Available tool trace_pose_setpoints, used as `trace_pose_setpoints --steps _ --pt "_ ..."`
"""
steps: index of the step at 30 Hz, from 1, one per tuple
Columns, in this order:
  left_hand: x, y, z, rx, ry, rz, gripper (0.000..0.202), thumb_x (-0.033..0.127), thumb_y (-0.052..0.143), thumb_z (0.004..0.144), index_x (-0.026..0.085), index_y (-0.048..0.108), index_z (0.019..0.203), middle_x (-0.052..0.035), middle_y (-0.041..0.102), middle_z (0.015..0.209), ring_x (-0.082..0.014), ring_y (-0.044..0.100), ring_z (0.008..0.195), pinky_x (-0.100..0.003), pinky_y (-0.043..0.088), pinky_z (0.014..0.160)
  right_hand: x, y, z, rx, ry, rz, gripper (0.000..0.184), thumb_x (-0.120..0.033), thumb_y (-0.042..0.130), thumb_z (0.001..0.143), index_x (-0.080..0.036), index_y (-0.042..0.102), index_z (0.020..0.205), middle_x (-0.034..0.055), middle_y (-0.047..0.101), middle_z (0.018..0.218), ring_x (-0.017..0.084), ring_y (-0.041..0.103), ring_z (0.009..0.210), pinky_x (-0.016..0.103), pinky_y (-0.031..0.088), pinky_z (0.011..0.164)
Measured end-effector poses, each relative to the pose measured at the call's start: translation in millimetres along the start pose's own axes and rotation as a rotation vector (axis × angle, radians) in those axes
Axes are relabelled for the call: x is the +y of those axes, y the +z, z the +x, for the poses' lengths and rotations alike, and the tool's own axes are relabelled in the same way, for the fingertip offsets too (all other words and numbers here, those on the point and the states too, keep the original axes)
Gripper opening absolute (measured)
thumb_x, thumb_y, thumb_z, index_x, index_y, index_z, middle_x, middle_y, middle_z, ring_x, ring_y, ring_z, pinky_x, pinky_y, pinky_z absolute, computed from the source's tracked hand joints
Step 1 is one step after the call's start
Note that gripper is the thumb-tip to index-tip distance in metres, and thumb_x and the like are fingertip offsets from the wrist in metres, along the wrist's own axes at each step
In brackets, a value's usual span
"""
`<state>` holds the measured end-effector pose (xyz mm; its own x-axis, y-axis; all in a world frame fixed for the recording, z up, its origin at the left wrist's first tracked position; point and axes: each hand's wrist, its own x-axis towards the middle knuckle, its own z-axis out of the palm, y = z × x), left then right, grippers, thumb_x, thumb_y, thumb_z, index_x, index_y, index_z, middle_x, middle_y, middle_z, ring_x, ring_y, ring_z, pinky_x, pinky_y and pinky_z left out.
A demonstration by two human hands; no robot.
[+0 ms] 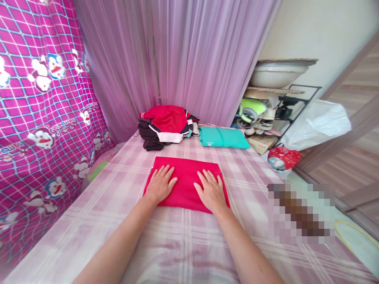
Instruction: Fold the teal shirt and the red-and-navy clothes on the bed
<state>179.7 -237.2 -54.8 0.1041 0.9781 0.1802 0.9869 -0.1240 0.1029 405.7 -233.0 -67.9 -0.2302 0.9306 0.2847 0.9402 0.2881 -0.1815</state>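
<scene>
A red folded garment (pixel 186 183) lies flat as a neat rectangle in front of me. My left hand (pixel 160 184) rests palm down on its left part, fingers spread. On its right part my right hand (pixel 211 189) lies flat too, with the fingers apart. Neither hand grips the cloth. Beyond it, to the left, is a loose pile of red, black and white clothes (pixel 170 122). A turquoise folded garment (pixel 224 137) sits to the right of that pile.
A pink-and-white checked cloth (pixel 118 221) covers the surface. Purple curtains (pixel 183 59) hang behind, and a patterned magenta curtain (pixel 35 126) at left. A rack (pixel 304 102) with shoes and a basin (pixel 278 75) stands at right. A pixelated patch hides something at lower right.
</scene>
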Motion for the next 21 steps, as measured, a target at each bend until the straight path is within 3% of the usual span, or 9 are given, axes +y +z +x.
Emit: trace_pose_setpoints --steps 5,8,12,16,21 --pt "6 -2.7 29 -0.01 -0.167 0.03 0.065 0.051 0.028 0.099 0.012 0.043 0.149 -0.0145 0.034 0.159 -0.0317 0.029 0.148 -0.052 0.025 0.12 -1 2 0 0.024 -0.008 -0.015 0.05 -0.042 0.041 0.099 -0.021 0.05 0.145 0.0111 0.046 0.152 0.027 0.037 0.142 0.054 0.019 0.117" --pt "10 -2.9 49 -0.039 -0.192 0.006 0.065 0.05 0.027 0.099 0.011 0.041 0.149 -0.0148 0.034 0.159 -0.0309 0.027 0.149 -0.05 0.022 0.121 -1 3 0 0.034 -0.011 -0.01 0.05 -0.041 0.042 0.099 -0.021 0.051 0.144 0.0114 0.047 0.152 0.027 0.038 0.142 0.055 0.019 0.117" --pt "-1 2.8 68 -0.126 -0.286 -0.065 0.065 0.052 0.027 0.099 0.013 0.039 0.15 -0.0145 0.035 0.159 -0.0301 0.03 0.147 -0.049 0.026 0.119 0 3 0 0.047 -0.014 0.0 0.049 -0.04 0.041 0.099 -0.022 0.052 0.143 0.0111 0.047 0.152 0.027 0.038 0.142 0.055 0.019 0.117" --pt "-13 10.2 72 -0.115 -0.314 -0.103 0.065 0.053 0.025 0.098 0.016 0.038 0.15 -0.0144 0.037 0.158 -0.0289 0.033 0.146 -0.049 0.028 0.118 -1 2 -2 0.016 -0.008 0.012 0.05 -0.041 0.041 0.099 -0.022 0.051 0.144 0.0106 0.046 0.153 0.026 0.037 0.142 0.054 0.018 0.118" --pt "-13 13.0 69 -0.073 -0.294 -0.091 0.065 0.053 0.026 0.098 0.015 0.04 0.149 -0.0148 0.04 0.157 -0.028 0.036 0.145 -0.048 0.031 0.116 -7 -14 11 -0.065 0.021 0.027 0.051 -0.043 0.038 0.1 -0.02 0.052 0.143 0.0127 0.048 0.151 0.028 0.039 0.141 0.057 0.017 0.117"
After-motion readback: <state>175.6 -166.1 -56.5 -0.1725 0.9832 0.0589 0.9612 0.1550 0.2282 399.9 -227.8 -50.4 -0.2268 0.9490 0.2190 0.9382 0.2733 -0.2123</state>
